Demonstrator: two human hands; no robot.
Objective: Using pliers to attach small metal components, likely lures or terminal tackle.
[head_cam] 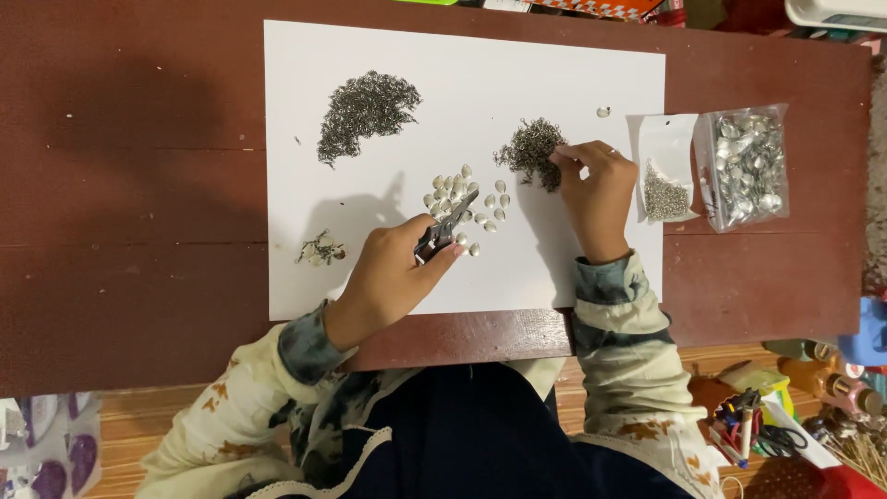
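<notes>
Left hand (393, 277) grips pliers (445, 228), tips among loose beads (467, 205). Right hand (596, 189) pinches at a ring pile (533, 150); bags (711, 166) lie right of it.

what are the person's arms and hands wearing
Both hands, left hand and right hand, are bare, with no gloves. Each arm has a long cream sleeve with rust-orange leaf-like prints and a dark blue-grey mottled cuff at the wrist.

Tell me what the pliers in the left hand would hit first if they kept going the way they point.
The left hand aims its pliers up-right; their tips already reach the scattered silver drop-shaped pieces, so those come first.
</notes>
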